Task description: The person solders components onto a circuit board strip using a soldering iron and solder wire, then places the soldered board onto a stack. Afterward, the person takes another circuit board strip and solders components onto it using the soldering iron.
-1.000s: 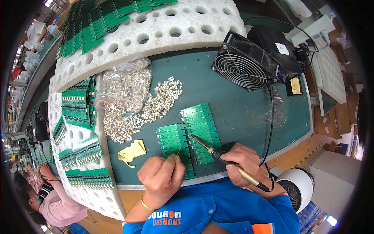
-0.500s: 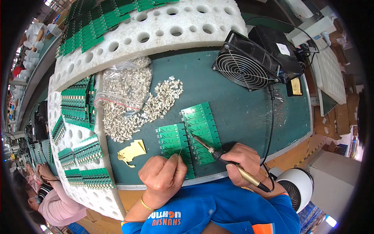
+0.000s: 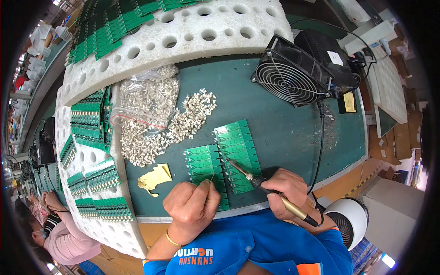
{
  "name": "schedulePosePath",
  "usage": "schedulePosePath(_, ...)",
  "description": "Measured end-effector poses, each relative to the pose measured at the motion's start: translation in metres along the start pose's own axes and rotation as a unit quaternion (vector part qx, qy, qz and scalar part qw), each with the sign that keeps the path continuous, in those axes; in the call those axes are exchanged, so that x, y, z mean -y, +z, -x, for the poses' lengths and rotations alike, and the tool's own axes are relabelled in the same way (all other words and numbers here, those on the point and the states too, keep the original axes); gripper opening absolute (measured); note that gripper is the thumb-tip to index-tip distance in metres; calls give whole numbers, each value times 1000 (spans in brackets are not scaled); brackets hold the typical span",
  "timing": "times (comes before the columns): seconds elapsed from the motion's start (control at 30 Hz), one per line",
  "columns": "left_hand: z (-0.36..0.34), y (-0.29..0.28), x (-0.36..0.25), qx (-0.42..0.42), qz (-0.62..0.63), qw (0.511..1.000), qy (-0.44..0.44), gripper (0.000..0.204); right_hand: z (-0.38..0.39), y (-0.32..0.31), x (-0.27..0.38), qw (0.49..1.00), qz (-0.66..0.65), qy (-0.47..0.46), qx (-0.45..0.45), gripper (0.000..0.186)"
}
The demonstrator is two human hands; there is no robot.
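Note:
My right hand is closed around a soldering iron with a gold and black handle. Its tip touches or hovers just over the left edge of a green circuit board panel; I cannot tell which. A second green panel lies against it on the left, set slightly nearer to me. Over that panel's lower part, my left hand pinches a thin solder wire, whose end sticks up past the fingertips. Small white connectors line the left edges of both panels.
Loose white connectors spill beside a clear plastic bag full of them. Yellow paper lies nearby. White foam trays hold more boards. A black fan stands at the back right, its cable running down past my right hand. A co-worker sits left.

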State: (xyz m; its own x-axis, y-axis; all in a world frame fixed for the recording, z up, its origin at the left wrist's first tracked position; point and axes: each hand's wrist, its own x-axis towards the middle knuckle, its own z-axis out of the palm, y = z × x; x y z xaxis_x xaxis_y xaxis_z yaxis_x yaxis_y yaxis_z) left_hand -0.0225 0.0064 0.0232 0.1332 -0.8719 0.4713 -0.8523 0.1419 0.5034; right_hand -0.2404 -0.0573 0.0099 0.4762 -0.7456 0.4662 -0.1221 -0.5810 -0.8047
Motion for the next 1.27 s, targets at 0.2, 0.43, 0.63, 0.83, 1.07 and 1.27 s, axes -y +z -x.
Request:
schedulePosePath(0.2,2,-3,-2,19,14,1000,-8,16,3,-1,1,1000,-3,4,5,16)
schedulePosePath(0.43,3,-3,-2,22,17,1000,-9,17,6,0,3,1000,-2,3,0,18)
schedulePosePath(0.63,3,-3,-3,21,12,1000,-6,15,8,1,4,1000,-1,2,2,18)
schedulePosePath(0.83,3,-1,-2,6,2,1000,-2,15,9,0,5,1000,-3,2,6,18)
schedulePosePath(1.07,4,-1,-2,12,6,1000,-3,16,9,0,5,1000,-4,3,6,19)
schedulePosePath(1.27,4,-1,-1,17,3,1000,-4,16,11,1,4,1000,-5,-1,-1,21)
